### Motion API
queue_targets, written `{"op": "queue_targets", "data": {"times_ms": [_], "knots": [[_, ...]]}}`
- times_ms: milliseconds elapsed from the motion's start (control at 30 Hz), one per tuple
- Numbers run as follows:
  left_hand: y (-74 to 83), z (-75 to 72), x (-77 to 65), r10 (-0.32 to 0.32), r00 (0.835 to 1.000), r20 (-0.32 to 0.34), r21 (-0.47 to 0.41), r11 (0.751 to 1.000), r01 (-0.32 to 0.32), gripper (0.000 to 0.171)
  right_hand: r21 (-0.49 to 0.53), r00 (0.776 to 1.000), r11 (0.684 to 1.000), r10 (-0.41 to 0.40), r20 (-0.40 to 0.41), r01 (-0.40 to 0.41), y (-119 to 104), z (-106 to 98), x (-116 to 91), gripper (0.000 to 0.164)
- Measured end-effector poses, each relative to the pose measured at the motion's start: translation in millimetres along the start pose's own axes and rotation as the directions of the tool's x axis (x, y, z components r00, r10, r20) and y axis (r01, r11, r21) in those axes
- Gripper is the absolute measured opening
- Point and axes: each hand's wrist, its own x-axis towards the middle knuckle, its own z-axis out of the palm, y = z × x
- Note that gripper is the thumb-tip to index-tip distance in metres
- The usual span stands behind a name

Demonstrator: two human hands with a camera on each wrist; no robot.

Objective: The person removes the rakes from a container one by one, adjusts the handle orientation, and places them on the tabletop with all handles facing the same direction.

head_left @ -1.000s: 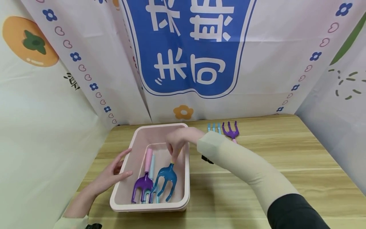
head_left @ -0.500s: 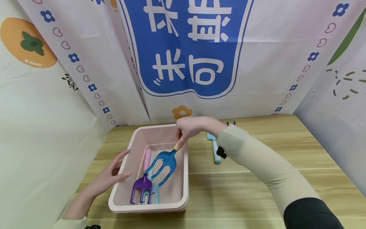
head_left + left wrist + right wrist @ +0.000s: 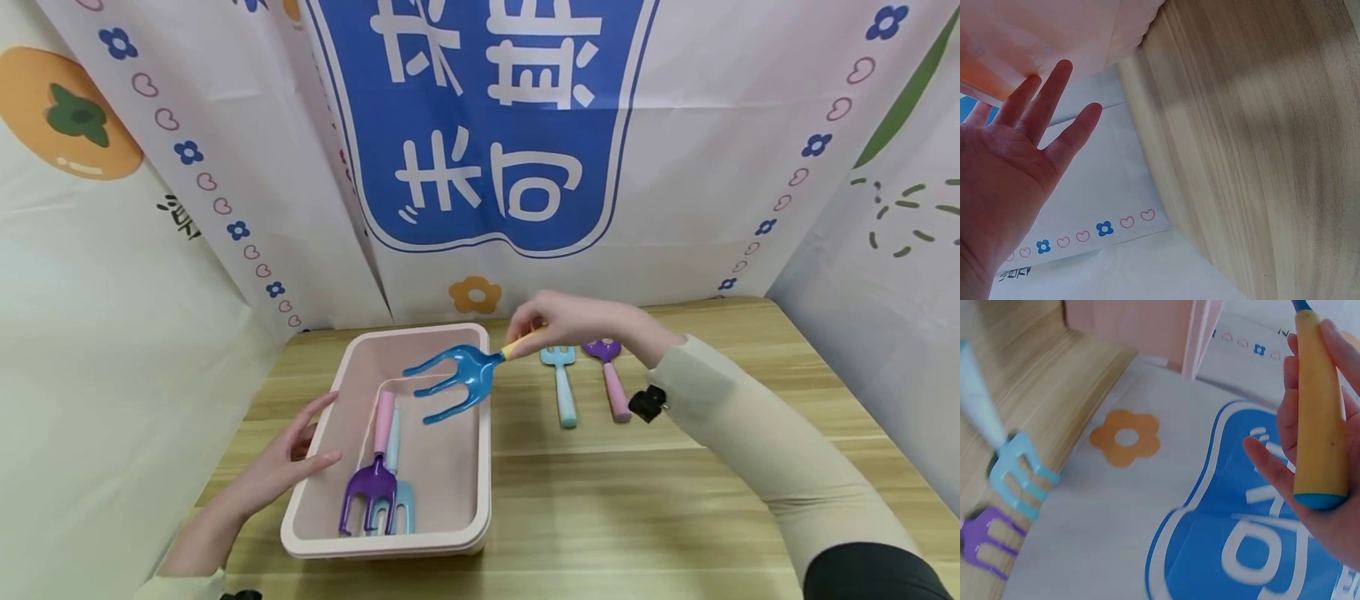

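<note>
My right hand (image 3: 551, 321) holds a blue three-tined garden hand fork (image 3: 465, 379) by its yellow handle (image 3: 1321, 406). The tines point left, above the right side of the pink bin (image 3: 482, 467). My left hand (image 3: 288, 450) is at the bin's left side, fingers spread and extended near the rim; the left wrist view shows its fingertips against the pink wall (image 3: 1085, 31). Inside the bin, a purple fork with a pink handle (image 3: 371, 483) overlaps a light-blue fork (image 3: 405, 504), hiding part of it.
On the wooden table (image 3: 637, 517), right of the bin, lie a light-blue fork (image 3: 564, 392) and a purple fork with a pink handle (image 3: 615, 392). My right forearm reaches across behind them. A printed cloth (image 3: 675, 208) hangs along the table's back edge; more cloth walls both sides.
My right hand has lifted the blue fork up from inside the bin and moved right, turning its tines leftward. Both forks on the table show more now. My left hand stays at the bin.
</note>
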Motion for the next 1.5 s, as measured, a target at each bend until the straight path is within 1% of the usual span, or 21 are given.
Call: {"op": "queue_targets", "data": {"times_ms": [100, 200, 400, 500, 700, 900, 1033, 1100, 1300, 1500], "knots": [[-1.2, -0.2, -0.3, -0.019, 1.000, -0.001, -0.003, 1.000, 0.019, 0.077, 0.004, 0.999, 1.000, 0.004, -0.040, -0.004, 7.8, -3.6, -16.4, 0.015], [-0.9, -0.2, -1.3, -0.020, 1.000, -0.005, -0.009, 1.000, 0.020, 0.077, 0.003, 0.996, 0.999, 0.034, -0.079, -0.034, 13.2, -7.8, -32.8, 0.016], [1.3, 0.2, -3.7, 0.008, 1.000, -0.004, -0.010, 1.000, -0.008, 0.077, 0.042, 0.985, 0.993, 0.114, -0.131, -0.109, 22.0, -13.8, -63.9, 0.015], [1.7, 0.8, -4.0, 0.016, 1.000, -0.005, -0.012, 1.000, -0.016, 0.078, 0.054, 0.978, 0.989, 0.145, -0.148, -0.139, 27.6, -13.2, -78.4, 0.015], [1.9, 1.9, -4.6, 0.008, 1.000, -0.017, 0.007, 1.000, -0.008, 0.078, 0.015, 0.956, 0.979, 0.203, -0.212, -0.205, 36.0, -6.6, -106.9, 0.020], [2.4, 1.5, -4.7, -0.008, 1.000, -0.017, 0.010, 1.000, 0.008, 0.077, -0.010, 0.921, 0.967, 0.239, -0.307, -0.254, 47.6, 8.3, -131.3, 0.021], [1.8, 0.4, -3.5, 0.001, 1.000, -0.003, -0.019, 1.000, -0.001, 0.077, -0.012, 0.893, 0.963, 0.245, -0.377, -0.270, 57.7, 21.3, -142.5, 0.020], [1.1, -0.1, -2.6, 0.019, 1.000, 0.007, -0.033, 0.999, -0.018, 0.076, -0.002, 0.877, 0.961, 0.251, -0.409, -0.276, 62.5, 26.9, -146.7, 0.019], [-0.4, -0.7, -1.2, 0.050, 0.999, 0.016, -0.033, 0.998, -0.050, 0.076, 0.022, 0.823, 0.950, 0.280, -0.495, -0.311, 76.2, 40.2, -155.2, 0.018], [-1.8, -0.7, 1.0, 0.014, 1.000, 0.006, -0.010, 1.000, -0.014, 0.077, 0.070, 0.758, 0.932, 0.330, -0.563, -0.354, 88.2, 52.2, -161.0, 0.020]]}}
